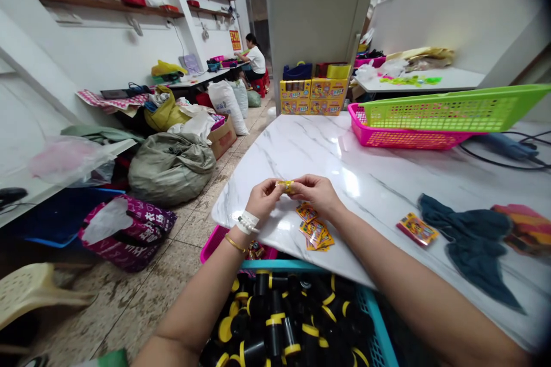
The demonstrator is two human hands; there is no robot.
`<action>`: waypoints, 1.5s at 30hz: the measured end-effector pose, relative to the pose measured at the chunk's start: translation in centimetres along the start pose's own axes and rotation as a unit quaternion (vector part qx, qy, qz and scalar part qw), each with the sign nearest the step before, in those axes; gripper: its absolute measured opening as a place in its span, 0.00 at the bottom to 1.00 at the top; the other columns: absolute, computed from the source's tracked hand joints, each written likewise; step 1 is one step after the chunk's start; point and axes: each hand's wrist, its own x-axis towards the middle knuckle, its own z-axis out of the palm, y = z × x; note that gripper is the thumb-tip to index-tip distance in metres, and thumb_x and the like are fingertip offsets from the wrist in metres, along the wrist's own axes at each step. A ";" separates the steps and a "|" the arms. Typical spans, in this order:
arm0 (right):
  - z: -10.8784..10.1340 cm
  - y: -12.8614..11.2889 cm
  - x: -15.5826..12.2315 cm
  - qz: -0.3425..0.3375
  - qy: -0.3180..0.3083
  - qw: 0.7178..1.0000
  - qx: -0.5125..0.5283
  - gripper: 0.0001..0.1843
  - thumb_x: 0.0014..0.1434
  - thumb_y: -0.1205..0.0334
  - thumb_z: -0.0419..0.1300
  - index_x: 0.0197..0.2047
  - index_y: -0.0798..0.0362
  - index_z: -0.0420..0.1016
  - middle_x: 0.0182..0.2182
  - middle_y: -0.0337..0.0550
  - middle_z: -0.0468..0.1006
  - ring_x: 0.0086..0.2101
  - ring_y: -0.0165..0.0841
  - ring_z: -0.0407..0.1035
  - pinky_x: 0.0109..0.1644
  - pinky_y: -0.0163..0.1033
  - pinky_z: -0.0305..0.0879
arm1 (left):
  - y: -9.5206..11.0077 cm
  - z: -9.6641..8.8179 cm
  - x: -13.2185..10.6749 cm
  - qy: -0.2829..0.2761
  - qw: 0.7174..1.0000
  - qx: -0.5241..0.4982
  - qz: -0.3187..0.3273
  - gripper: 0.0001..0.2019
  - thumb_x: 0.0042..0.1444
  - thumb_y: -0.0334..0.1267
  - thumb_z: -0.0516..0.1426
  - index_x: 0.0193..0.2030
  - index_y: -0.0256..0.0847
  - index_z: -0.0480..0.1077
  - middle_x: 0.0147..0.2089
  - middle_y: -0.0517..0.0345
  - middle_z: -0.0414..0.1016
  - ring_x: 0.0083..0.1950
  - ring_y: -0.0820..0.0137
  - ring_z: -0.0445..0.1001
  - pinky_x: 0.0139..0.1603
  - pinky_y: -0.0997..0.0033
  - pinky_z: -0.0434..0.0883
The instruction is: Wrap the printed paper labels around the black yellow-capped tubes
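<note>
Both left hand (262,199) and right hand (319,192), fingers (302,188) tight on a small yellow piece (284,184)

I can't make out the yellow piece (284,184), partly hidden by fingers (305,183); my view's bottom edge crops the basket (293,265), its left edge a stool (26,289).

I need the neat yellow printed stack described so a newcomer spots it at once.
Find the white marbled table, then the dark teal cloth lying on its right part. Just left of that cloth's upper end is the yellow printed stack. Unlike the loose, overlapping yellow pieces beside the right hand, it sits squared up as one block.
</note>
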 end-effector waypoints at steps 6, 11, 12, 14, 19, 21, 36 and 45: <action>-0.7 -0.1 -0.1 0.074 -0.026 0.997 0.028 0.15 0.47 0.58 0.75 0.27 0.58 0.77 0.27 0.49 0.83 0.27 0.32 0.79 0.33 0.33 0.78 | 0.5 0.0 -0.3 -0.024 0.984 0.123 0.131 0.12 0.54 0.36 0.63 0.46 0.40 0.78 0.43 0.52 0.75 0.39 0.70 0.69 0.40 0.71 0.66; -0.3 -0.4 -0.1 0.028 -0.021 0.999 0.022 0.14 0.44 0.61 0.77 0.31 0.56 0.80 0.28 0.41 0.83 0.28 0.28 0.78 0.34 0.30 0.77 | 0.1 0.0 0.0 -0.012 0.998 0.028 0.053 0.23 0.54 0.45 0.64 0.55 0.39 0.73 0.42 0.53 0.75 0.38 0.70 0.72 0.39 0.72 0.68; -0.2 -0.3 0.0 0.017 -0.019 1.000 0.016 0.14 0.43 0.61 0.77 0.32 0.56 0.80 0.28 0.41 0.83 0.28 0.28 0.78 0.35 0.30 0.76 | 0.1 0.0 0.1 -0.011 1.000 0.004 0.027 0.22 0.55 0.47 0.63 0.53 0.37 0.74 0.40 0.53 0.76 0.37 0.71 0.72 0.39 0.71 0.68; -0.2 -0.2 0.1 0.012 -0.020 1.000 0.006 0.15 0.42 0.60 0.77 0.31 0.56 0.80 0.28 0.42 0.83 0.28 0.29 0.78 0.35 0.31 0.77 | 0.2 0.1 0.1 -0.020 1.000 -0.017 -0.001 0.18 0.54 0.48 0.63 0.45 0.35 0.77 0.37 0.53 0.77 0.37 0.70 0.73 0.41 0.70 0.68; -0.7 0.0 0.3 0.062 -0.037 0.997 0.022 0.18 0.48 0.52 0.74 0.26 0.57 0.76 0.24 0.46 0.81 0.24 0.31 0.77 0.27 0.32 0.76 | 0.5 0.4 -0.3 -0.049 0.997 -0.045 -0.024 0.20 0.51 0.48 0.66 0.43 0.34 0.76 0.34 0.55 0.77 0.34 0.72 0.72 0.37 0.73 0.68; -1.0 -0.4 0.1 0.079 -0.058 0.995 0.030 0.18 0.53 0.49 0.71 0.29 0.57 0.76 0.24 0.47 0.81 0.23 0.32 0.77 0.26 0.33 0.76 | 0.3 0.4 -0.4 -0.063 0.994 -0.080 -0.051 0.23 0.52 0.53 0.64 0.47 0.35 0.74 0.30 0.58 0.75 0.26 0.76 0.68 0.29 0.76 0.65; 0.3 -0.9 -0.9 0.059 -0.105 0.987 0.108 0.12 0.46 0.64 0.75 0.32 0.55 0.77 0.24 0.42 0.82 0.23 0.32 0.79 0.25 0.29 0.77 | 0.3 0.0 0.1 -0.137 0.963 -0.173 -0.154 0.26 0.55 0.62 0.57 0.36 0.36 0.67 0.18 0.63 0.69 0.09 0.83 0.53 0.10 0.81 0.46; 0.0 -0.5 -0.5 0.038 -0.061 0.991 0.116 0.16 0.48 0.60 0.74 0.31 0.52 0.71 0.23 0.37 0.80 0.22 0.30 0.78 0.23 0.29 0.76 | 0.7 0.2 -0.1 -0.124 0.957 -0.203 -0.166 0.27 0.48 0.60 0.64 0.41 0.36 0.68 0.21 0.63 0.72 0.12 0.81 0.62 0.12 0.81 0.55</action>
